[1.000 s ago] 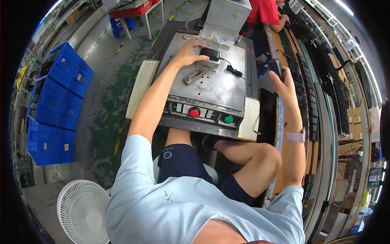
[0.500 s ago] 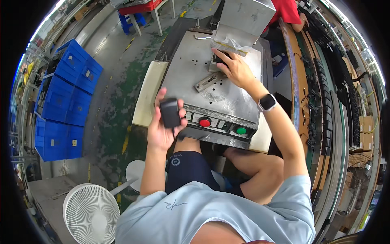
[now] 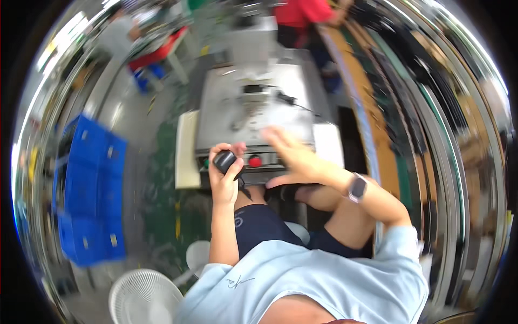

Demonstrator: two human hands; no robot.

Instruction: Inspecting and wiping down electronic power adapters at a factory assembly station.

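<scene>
My left hand (image 3: 222, 181) is closed round a small black rounded plastic block (image 3: 224, 160), held just in front of the machine's front panel. Over the panel's right part, my right hand (image 3: 295, 156) is spread open with nothing in it, smeared by motion. Behind the hands lies the machine's metal plate (image 3: 218, 110). A black piece (image 3: 253, 88) sits in the fixture near the middle of that plate. To its right rests a small black part with a thin cord (image 3: 286, 98). A red button (image 3: 254, 161) shows on the front panel between my hands.
Blue bins (image 3: 89, 189) are stacked at the left, and a white fan (image 3: 144, 299) stands at the lower left. A person in red (image 3: 307, 13) is beyond the machine. Along the right run a wooden ledge (image 3: 350, 86) and shelving. A red-topped table (image 3: 156, 54) stands far left.
My right hand has left the fixture and come back toward me, fingers spread. The left hand still grips the black block, now turned. A black part with a cord now shows on the plate.
</scene>
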